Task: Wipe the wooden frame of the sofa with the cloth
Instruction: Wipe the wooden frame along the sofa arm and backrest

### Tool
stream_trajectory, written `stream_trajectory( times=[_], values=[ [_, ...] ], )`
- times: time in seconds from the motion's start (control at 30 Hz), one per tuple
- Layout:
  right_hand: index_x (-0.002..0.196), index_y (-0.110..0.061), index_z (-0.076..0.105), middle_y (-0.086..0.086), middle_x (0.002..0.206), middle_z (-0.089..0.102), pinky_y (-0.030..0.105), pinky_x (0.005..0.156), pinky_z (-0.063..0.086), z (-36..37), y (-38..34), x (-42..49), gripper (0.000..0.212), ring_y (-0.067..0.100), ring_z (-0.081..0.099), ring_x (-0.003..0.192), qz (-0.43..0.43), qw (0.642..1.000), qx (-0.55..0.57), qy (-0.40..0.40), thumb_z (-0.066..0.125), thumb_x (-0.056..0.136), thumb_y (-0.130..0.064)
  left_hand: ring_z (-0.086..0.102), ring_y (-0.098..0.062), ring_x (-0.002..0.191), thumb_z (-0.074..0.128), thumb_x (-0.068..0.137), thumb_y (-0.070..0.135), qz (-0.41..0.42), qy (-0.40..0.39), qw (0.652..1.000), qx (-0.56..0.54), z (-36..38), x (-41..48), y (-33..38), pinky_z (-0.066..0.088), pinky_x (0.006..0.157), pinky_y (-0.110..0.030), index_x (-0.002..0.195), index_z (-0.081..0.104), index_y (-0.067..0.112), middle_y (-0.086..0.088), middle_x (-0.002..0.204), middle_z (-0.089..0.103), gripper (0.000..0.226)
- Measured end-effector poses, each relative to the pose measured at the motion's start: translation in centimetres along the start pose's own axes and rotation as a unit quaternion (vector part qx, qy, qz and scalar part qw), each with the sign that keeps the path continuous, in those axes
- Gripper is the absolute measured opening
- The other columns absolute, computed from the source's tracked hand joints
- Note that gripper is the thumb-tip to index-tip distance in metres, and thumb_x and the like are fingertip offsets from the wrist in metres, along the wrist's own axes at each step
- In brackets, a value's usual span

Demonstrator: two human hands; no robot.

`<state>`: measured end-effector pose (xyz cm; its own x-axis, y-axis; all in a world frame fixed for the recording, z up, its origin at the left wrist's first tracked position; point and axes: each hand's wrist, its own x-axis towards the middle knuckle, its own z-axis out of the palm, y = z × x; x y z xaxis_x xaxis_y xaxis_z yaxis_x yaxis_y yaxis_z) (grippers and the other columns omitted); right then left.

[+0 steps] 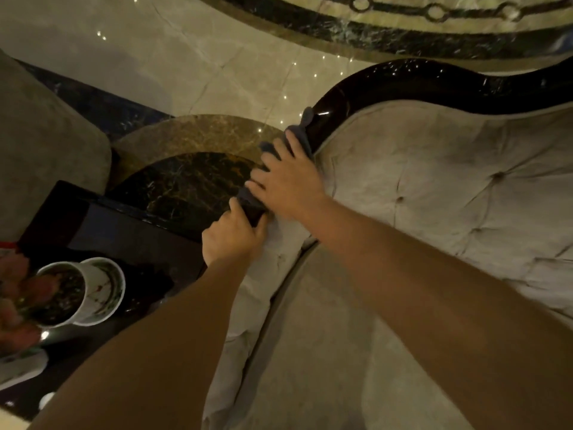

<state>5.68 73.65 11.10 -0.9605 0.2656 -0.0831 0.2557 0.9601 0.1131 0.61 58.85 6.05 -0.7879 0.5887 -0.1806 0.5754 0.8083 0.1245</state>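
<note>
No readable text, labels or signs anywhere

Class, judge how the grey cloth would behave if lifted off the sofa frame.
Probably floppy: the grey cloth drapes and bunches over the dark wooden frame under the right hand. Likely light, since it folds easily. It should slide readily on that glossy wood.

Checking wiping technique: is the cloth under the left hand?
No, the right hand presses the cloth on the frame; the left hand grips bare frame.
</note>
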Motion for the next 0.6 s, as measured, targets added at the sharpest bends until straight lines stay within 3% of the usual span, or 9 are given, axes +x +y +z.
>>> stream_trajectory(
  times=[0.07,0.2,0.23,0.3,0.43,0.53,0.6],
  values=[
    [0.121,-0.026,0.065,0.011,0.142,0.054,0.057,0.122,0.008,-0.5,3.0,0.4,0.053,0.041,0.031,0.143,0.021,0.999,-0.023,0.019,0.019,0.104,-0.048,0.066,-0.037,0.081,0.037,0.089,0.07,0.007,-0.001,1.0,-0.008,-0.4,-0.2,0.0,0.035,0.061,-0.037,0.121,0.044,0.012,-0.013,0.098,0.067,0.067],
    [0.127,-0.028,0.06,0.012,0.151,0.047,0.059,0.122,0.008,-2.3,9.0,0.5,0.049,0.042,0.025,0.148,0.161,0.986,-0.015,0.05,0.024,0.103,-0.052,0.066,-0.033,0.089,0.034,0.091,0.07,0.029,0.006,0.999,-0.037,-0.3,0.0,0.3,0.037,0.063,-0.036,0.128,0.038,0.019,-0.007,0.116,0.06,0.063],
    [0.13,-0.029,0.059,0.012,0.154,0.044,0.059,0.122,0.007,-2.7,10.3,-0.3,0.049,0.042,0.022,0.149,0.21,0.975,-0.03,0.064,0.025,0.103,-0.052,0.065,-0.032,0.092,0.035,0.091,0.07,0.07,0.01,0.995,-0.067,-0.6,0.7,1.7,0.038,0.063,-0.036,0.128,0.037,0.022,-0.004,0.119,0.057,0.061],
    [0.13,-0.03,0.06,0.011,0.158,0.04,0.06,0.122,0.006,-2.6,8.6,0.2,0.047,0.043,0.016,0.151,0.236,0.969,-0.01,0.08,0.027,0.103,-0.05,0.064,-0.03,0.098,0.036,0.091,0.067,0.075,0.012,0.993,-0.092,-0.7,0.6,1.0,0.043,0.066,-0.039,0.131,0.035,0.024,-0.003,0.123,0.054,0.058],
    [0.129,-0.033,0.063,0.009,0.159,0.039,0.061,0.121,0.006,-1.3,5.5,0.2,0.044,0.044,0.013,0.152,0.147,0.987,0.004,0.06,0.028,0.105,-0.047,0.062,-0.03,0.103,0.03,0.095,0.063,0.074,-0.016,0.995,-0.067,-0.4,-0.1,-0.4,0.05,0.073,-0.043,0.134,0.035,0.021,-0.005,0.124,0.057,0.057],
    [0.143,-0.041,0.047,0.006,0.162,0.034,0.058,0.122,0.007,-1.8,9.0,-0.7,0.045,0.042,0.014,0.152,0.083,0.996,-0.009,0.036,0.026,0.105,-0.049,0.063,-0.032,0.101,0.031,0.095,0.063,0.075,-0.038,0.994,-0.077,-1.0,-0.2,0.0,0.053,0.076,-0.046,0.133,0.033,0.02,-0.006,0.123,0.057,0.057],
    [0.15,-0.042,0.036,0.005,0.165,0.028,0.055,0.122,0.006,-2.0,10.7,-1.3,0.048,0.04,0.011,0.153,0.113,0.993,-0.008,0.033,0.023,0.105,-0.05,0.064,-0.032,0.097,0.034,0.092,0.066,0.078,-0.051,0.992,-0.083,-1.1,-0.3,0.0,0.053,0.075,-0.045,0.132,0.031,0.021,-0.006,0.123,0.056,0.061]
  ],
)
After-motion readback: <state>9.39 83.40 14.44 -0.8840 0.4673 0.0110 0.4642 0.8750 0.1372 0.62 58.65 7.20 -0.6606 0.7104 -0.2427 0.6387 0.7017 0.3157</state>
